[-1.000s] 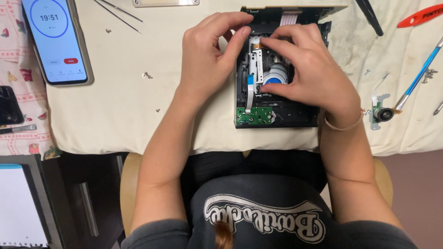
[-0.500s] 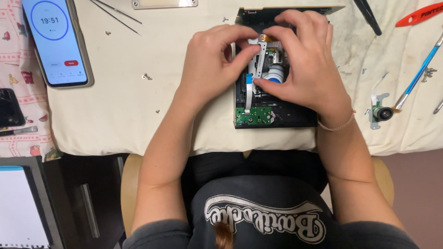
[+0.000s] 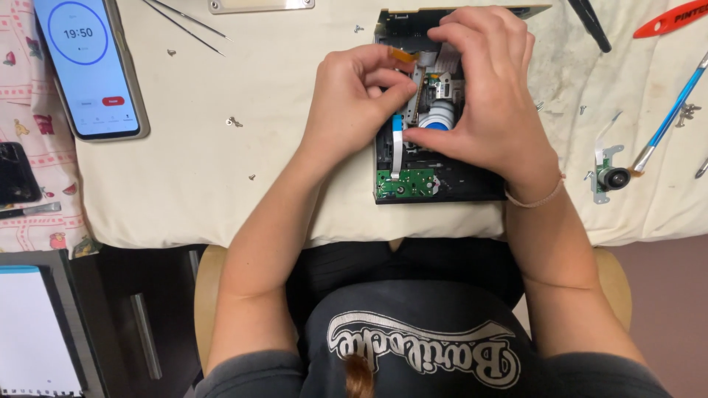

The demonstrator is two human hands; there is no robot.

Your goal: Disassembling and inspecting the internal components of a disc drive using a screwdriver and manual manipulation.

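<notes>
Both hands work over an opened black drive unit (image 3: 442, 184) that lies on the cloth-covered table (image 3: 221, 177). The left hand (image 3: 352, 103) rests on the unit's left edge with its fingers curled in, thumb and forefinger pinched at a small metal part (image 3: 422, 88) in the middle of the mechanism, next to an orange ribbon tab (image 3: 402, 54). The right hand (image 3: 487, 96) arches over the top of the unit, fingers bent down at the far rim, while its thumb presses at the side of a blue and white round piece (image 3: 436, 118) just below the metal part; whether it grips anything under the palm cannot be told. A white flat cable (image 3: 397, 147) runs from below the left hand's fingers down to a green circuit board (image 3: 405, 184) at the unit's near edge. Left of the left hand, well apart, lies a phone (image 3: 88, 66) showing a timer, with tweezers (image 3: 184, 26) and loose screws (image 3: 234, 121) between. Right of the right hand sit a small motor part (image 3: 611, 175), a blue-handled tool (image 3: 671, 110) and an orange tool (image 3: 671, 18).
</notes>
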